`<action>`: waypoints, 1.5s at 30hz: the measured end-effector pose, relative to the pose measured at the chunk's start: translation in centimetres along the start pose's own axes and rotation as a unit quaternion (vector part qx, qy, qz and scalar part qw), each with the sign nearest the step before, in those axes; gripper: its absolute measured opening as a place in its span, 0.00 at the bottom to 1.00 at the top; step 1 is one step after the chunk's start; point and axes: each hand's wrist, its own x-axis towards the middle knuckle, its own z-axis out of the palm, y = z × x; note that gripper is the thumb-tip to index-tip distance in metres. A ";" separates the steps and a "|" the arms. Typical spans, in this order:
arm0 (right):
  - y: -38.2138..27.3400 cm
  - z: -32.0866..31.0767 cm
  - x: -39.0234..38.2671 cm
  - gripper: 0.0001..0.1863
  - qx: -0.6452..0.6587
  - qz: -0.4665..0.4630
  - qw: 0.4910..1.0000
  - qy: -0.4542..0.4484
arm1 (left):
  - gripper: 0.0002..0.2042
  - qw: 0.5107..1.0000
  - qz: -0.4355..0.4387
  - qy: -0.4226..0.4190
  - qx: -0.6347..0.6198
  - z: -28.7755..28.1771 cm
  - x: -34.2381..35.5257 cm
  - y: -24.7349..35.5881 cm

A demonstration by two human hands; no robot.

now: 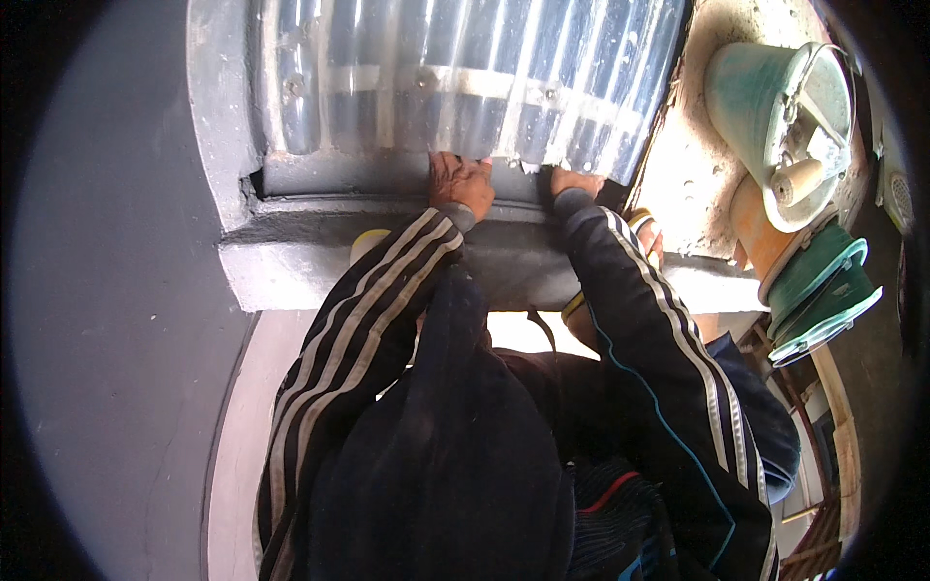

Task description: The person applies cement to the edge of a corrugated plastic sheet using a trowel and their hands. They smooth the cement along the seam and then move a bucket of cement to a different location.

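Observation:
A clear corrugated plastic sheet (pixel 523 44) spans the top of the head view, with a pale strip and fastener heads showing at its middle. My left hand (pixel 462 184) is closed at its near edge, the fingertips tucked out of sight at the sheet. Farther right along the same edge, my right hand (pixel 578 182) also grips, its fingers mostly hidden by the sheet. The edge looks ragged between the two hands. Just below both hands runs a dark grey ledge (pixel 329 228).
A grey wall (pixel 107 290) rises on the left. At the right, a pale green bucket (pixel 751 92) lies tipped with a wooden-handled tool in it, beside an orange bucket (pixel 760 228) and darker green buckets (pixel 823 281). Wooden pieces (pixel 838 426) show at lower right. My feet in sandals straddle the ledge.

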 end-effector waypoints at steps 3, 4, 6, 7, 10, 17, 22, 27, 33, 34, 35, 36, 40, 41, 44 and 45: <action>-0.7 -2.6 -3.8 0.27 0.008 -0.216 0.976 0.009 | 0.21 0.993 0.106 0.054 0.021 -0.5 -1.2 0.5; -0.7 -3.0 -4.5 0.29 0.106 -0.171 0.979 0.016 | 0.21 0.996 0.078 0.030 -0.039 0.3 -0.8 0.1; -0.5 -4.5 -3.3 0.28 -0.060 -0.068 0.996 0.008 | 0.24 0.993 0.087 0.031 -0.073 0.6 -1.2 0.2; 0.0 -4.8 -2.5 0.28 -0.141 -0.011 0.990 0.005 | 0.26 0.991 0.096 0.029 -0.089 0.3 -1.4 0.3; 2.6 -2.9 0.1 0.29 -0.039 0.024 0.999 -0.013 | 0.28 0.997 0.072 -0.037 -0.001 -1.0 -1.8 0.6; 9.0 6.9 8.0 0.26 -0.065 -0.173 0.971 0.152 | 0.30 0.998 0.037 0.000 0.042 -0.6 -0.8 1.3; -1.0 -1.9 -1.4 0.20 -0.226 -0.201 0.953 -0.027 | 0.27 0.989 0.127 0.002 -0.074 0.6 -1.5 1.0; -6.6 -4.1 -6.8 0.16 -0.184 -0.265 0.946 -0.011 | 0.24 0.971 0.142 -0.078 -0.173 -3.7 -2.5 2.2; -7.9 -2.7 -6.3 0.28 0.032 -0.165 0.986 -0.003 | 0.27 0.994 0.096 0.047 -0.017 -2.8 -2.9 0.5; -9.0 -2.8 -6.6 0.33 -0.011 -0.139 0.990 -0.013 | 0.28 0.997 0.058 0.050 0.009 -2.5 -3.0 0.3; -9.8 -2.9 -7.3 0.32 -0.024 -0.146 0.989 0.008 | 0.29 0.998 0.021 0.052 0.034 -2.3 -2.8 0.1; -10.4 -3.2 -8.4 0.31 -0.036 -0.156 0.987 0.027 | 0.34 0.997 -0.026 0.058 -0.053 -2.7 -2.6 -0.4; -10.3 0.7 -7.5 0.24 -0.149 -0.217 0.964 0.042 | 0.42 0.990 -0.111 0.037 0.072 -3.0 -1.5 -1.1; -10.0 1.8 -7.1 0.23 -0.166 -0.228 0.958 0.043 | 0.42 0.993 -0.097 -0.012 0.064 -3.2 -1.2 -0.9; -10.2 1.2 -7.4 0.20 -0.131 -0.220 0.966 0.022 | 0.42 0.992 -0.058 -0.100 0.043 -3.4 -0.2 -0.7; -10.4 0.0 -7.7 0.20 -0.090 -0.208 0.974 0.006 | 0.41 0.994 -0.049 -0.093 0.041 -2.8 -0.3 -1.1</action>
